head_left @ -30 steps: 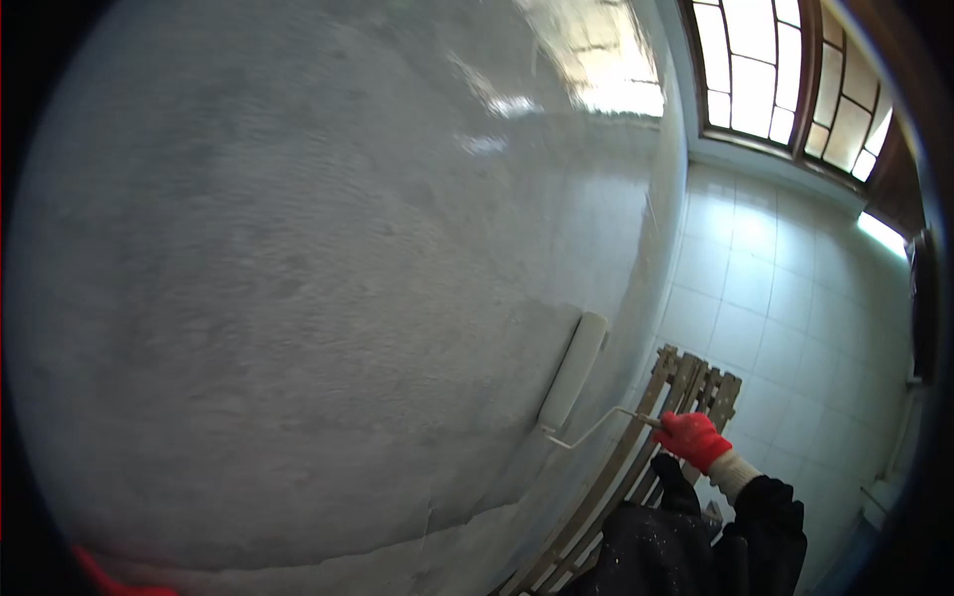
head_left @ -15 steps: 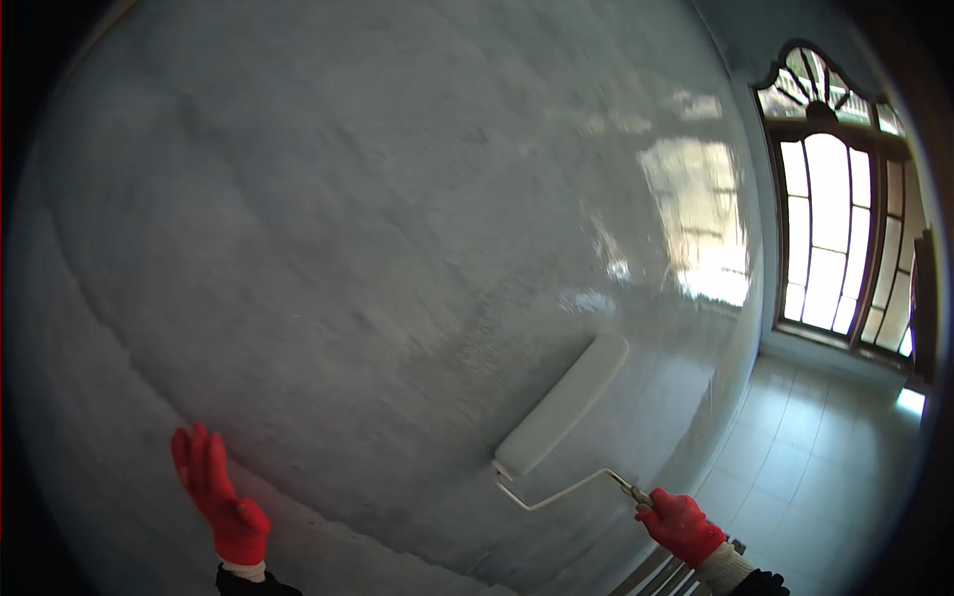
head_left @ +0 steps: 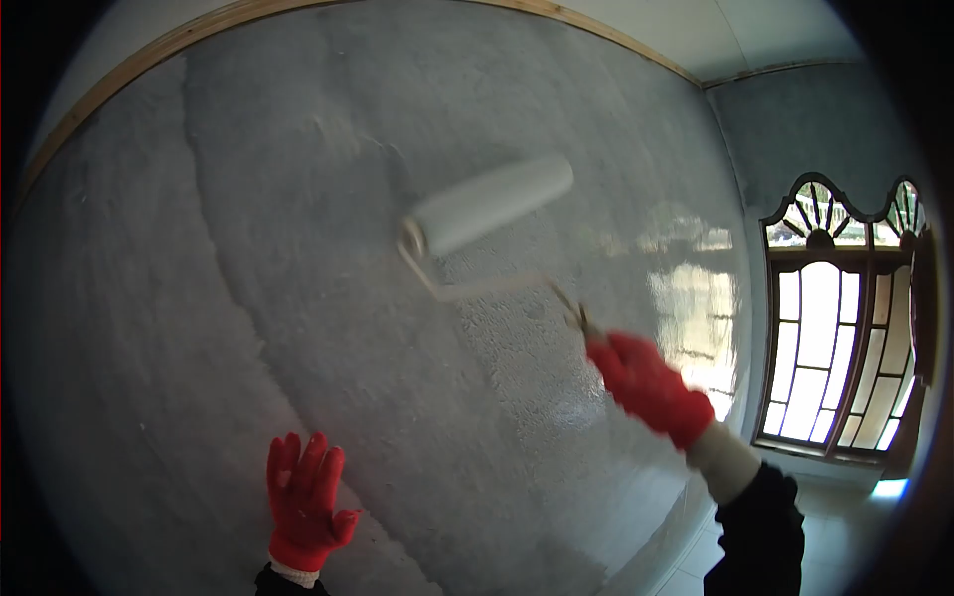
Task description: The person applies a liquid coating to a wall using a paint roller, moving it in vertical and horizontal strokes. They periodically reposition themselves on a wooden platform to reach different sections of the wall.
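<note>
Head view showed the right hand [head_left: 648, 387] closed around the handle of a paint roller [head_left: 490, 206], whose sleeve lay up-left of the grip against the grey wall [head_left: 298, 199]. Down-left, the left hand [head_left: 303, 497] spread open, holding nothing, before that wall.
</note>
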Tool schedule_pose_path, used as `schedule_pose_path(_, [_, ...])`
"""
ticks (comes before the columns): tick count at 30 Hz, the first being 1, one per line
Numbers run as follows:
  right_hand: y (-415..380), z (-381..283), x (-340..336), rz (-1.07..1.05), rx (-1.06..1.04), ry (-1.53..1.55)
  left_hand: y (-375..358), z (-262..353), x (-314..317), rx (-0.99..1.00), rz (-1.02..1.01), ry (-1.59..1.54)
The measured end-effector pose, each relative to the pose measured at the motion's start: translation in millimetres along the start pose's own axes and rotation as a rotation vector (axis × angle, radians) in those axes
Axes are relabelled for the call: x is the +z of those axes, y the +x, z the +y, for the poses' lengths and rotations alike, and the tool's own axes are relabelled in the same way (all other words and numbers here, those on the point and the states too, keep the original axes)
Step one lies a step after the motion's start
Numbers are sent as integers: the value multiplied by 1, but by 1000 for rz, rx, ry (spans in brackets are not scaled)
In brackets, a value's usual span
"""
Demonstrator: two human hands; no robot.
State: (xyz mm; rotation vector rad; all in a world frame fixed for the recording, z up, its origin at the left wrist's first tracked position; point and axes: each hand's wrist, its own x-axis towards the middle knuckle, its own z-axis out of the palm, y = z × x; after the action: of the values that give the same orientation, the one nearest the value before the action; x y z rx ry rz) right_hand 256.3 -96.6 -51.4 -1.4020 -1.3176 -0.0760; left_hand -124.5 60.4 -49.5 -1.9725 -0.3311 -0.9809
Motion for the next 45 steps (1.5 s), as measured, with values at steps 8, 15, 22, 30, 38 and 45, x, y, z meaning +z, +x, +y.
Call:
schedule_pose_path(8, [165, -150, -39, 43, -93, 149, 2, 1, -2, -77, 53, -47])
schedule_pose_path(15, [227, -219, -47, 38, -168, 186, 5, 1, 0, -114, 97, -58])
schedule_pose_path(22, [229, -207, -34, 108, -186, 250, 4, 1, 1, -141, 91, -38])
schedule_pose_path(30, [41, -64, -22, 177, -37, 229, 3, -3, 2, -84, 54, -55])
schedule_pose_path(38, [-291, 80, 29, -99, 707, -64, 1, 2, -14, -16, 103, -61])
schedule_pose_path(45, [-464, 166, 113, -696, 996, -400, -15, -51, -37, 112, 32, 3])
